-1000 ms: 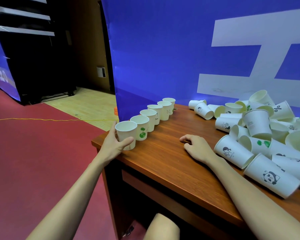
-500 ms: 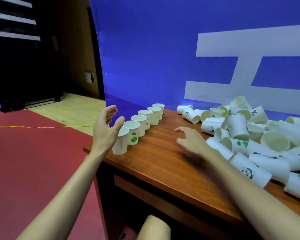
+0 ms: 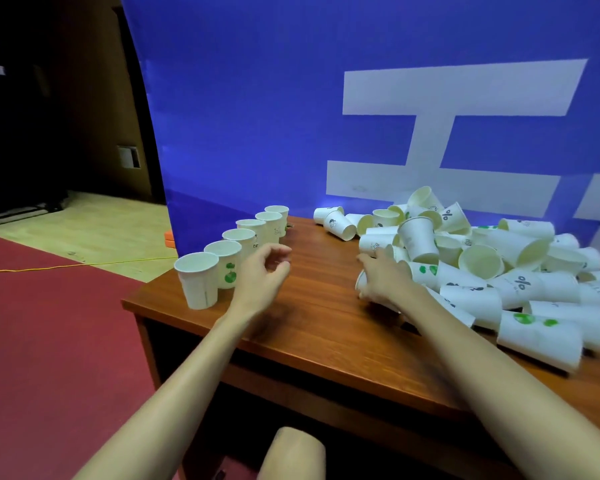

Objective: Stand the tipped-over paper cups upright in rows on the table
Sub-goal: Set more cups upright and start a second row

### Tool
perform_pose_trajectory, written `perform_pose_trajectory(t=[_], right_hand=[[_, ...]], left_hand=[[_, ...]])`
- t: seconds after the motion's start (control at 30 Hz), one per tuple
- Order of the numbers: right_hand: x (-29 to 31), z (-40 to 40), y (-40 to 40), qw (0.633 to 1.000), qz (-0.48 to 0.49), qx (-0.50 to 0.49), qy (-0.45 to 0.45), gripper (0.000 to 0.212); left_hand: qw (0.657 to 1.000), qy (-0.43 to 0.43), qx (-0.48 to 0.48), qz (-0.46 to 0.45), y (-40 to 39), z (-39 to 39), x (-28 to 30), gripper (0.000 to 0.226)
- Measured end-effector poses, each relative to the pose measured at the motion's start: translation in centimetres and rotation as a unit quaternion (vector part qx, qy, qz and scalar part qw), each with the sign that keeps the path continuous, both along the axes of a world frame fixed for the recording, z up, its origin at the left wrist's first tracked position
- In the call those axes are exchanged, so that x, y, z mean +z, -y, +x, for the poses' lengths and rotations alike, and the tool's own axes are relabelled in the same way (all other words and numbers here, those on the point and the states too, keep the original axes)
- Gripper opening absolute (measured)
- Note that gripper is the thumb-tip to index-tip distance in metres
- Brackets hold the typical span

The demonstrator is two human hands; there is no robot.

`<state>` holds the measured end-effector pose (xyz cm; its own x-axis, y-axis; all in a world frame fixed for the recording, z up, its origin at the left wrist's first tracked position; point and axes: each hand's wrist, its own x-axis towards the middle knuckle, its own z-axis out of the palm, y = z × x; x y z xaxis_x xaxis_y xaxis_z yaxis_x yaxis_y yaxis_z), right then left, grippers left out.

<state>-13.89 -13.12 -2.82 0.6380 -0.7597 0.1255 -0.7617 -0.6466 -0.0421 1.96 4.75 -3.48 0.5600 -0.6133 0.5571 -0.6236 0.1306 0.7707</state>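
Several white paper cups stand upright in a row (image 3: 243, 244) along the left edge of the wooden table (image 3: 309, 327); the nearest one (image 3: 197, 280) is at the front corner. A big pile of tipped-over cups (image 3: 499, 271) covers the right side. My left hand (image 3: 260, 277) hovers just right of the row's near end, fingers loosely curled, holding nothing. My right hand (image 3: 387, 280) lies over a tipped cup (image 3: 361, 284) at the pile's near left edge, fingers curved round it; most of that cup is hidden under the hand.
A blue backdrop (image 3: 257, 116) with white marks stands right behind the table. The table's left edge drops to red carpet (image 3: 49, 341). One cup (image 3: 418, 239) stands upright within the pile. My knee (image 3: 291, 452) shows below the front edge.
My left hand let go of the nearest upright cup and moved right, away from the row. My right hand moved right from the bare table onto a tipped cup at the pile's edge.
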Motion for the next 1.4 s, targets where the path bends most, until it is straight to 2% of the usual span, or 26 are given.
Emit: perform_pose_trajectory(t=[0.07,0.2,0.3,0.43,0.57,0.67,0.83,1.0,1.13,1.27,1.4], right_hand=[[-0.4,0.5,0.3,0.999,0.022,0.011,0.034,0.068],[-0.8,2.4,0.4,0.972,0.026,0.051,0.226,0.05],[-0.9,4.3,0.5,0.944,0.018,0.064,0.323,0.037],[-2.0,6.6,1.1,0.921,0.023,0.051,0.385,0.036],[-3.6,8.8,2.9,0.914,0.044,0.036,0.401,0.026],[-3.8,10.8,4.4,0.913,0.045,0.032,0.403,0.028],[-3.4,14.8,7.1,0.895,0.088,0.028,0.437,0.059],[-3.6,18.7,9.6,0.866,0.16,0.011,0.473,0.079],[-3.5,21.4,11.5,0.863,0.192,0.022,0.467,0.061],[-3.3,23.1,13.0,0.866,0.201,0.02,0.457,0.047],[-4.4,24.6,14.4,0.871,0.2,0.019,0.448,0.049]], left_hand=[[0.996,-0.033,-0.045,0.066,0.9,-0.3,-0.9,0.024],[0.976,-0.041,-0.078,0.199,3.7,-0.2,-2.4,0.032],[0.971,-0.076,-0.066,0.216,6.0,0.6,-2.6,0.028],[0.968,-0.115,0.0,0.224,9.2,2.1,-2.8,0.024],[0.961,-0.093,0.034,0.257,12.1,3.7,-2.5,0.019],[0.962,-0.064,0.049,0.259,14.2,4.9,-2.2,0.02],[0.964,-0.067,0.06,0.25,17.8,7.5,-2.1,0.022],[0.974,-0.137,0.103,0.15,18.6,9.3,-3.8,0.022],[0.969,-0.191,0.125,0.096,18.9,10.0,-3.9,0.026],[0.973,-0.166,0.143,0.079,18.9,9.9,-3.5,0.03],[0.975,-0.144,0.145,0.085,19.2,9.6,-3.9,0.031]])
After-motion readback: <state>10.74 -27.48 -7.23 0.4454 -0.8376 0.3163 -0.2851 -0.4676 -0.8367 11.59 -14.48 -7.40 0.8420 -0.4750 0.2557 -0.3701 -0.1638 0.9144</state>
